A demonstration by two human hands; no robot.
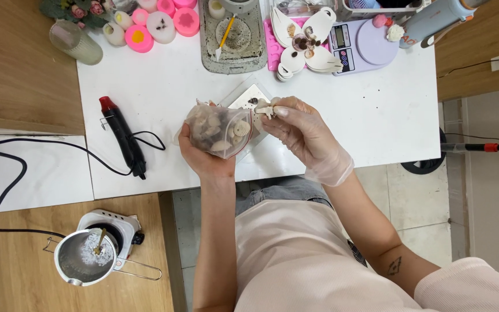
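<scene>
Two hands work above the white desk (376,115): the left hand (203,156) cups a clear bag of shells (219,130) so it stays open, while the gloved right hand (301,136) pinches one small shell (265,107) by the bag's mouth

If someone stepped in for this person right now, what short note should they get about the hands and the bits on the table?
Left hand: bare, holds a small clear bag of seashells above the white table.
Right hand: in a thin clear glove, fingers pinching a pale shell at the bag's mouth.
Nearby: heat gun to the left, digital scale and white spoons at the back, metal pouring pot on a small hotplate.
Done: one shell is out of the bag.
Left: most shells are in the bag.
</scene>
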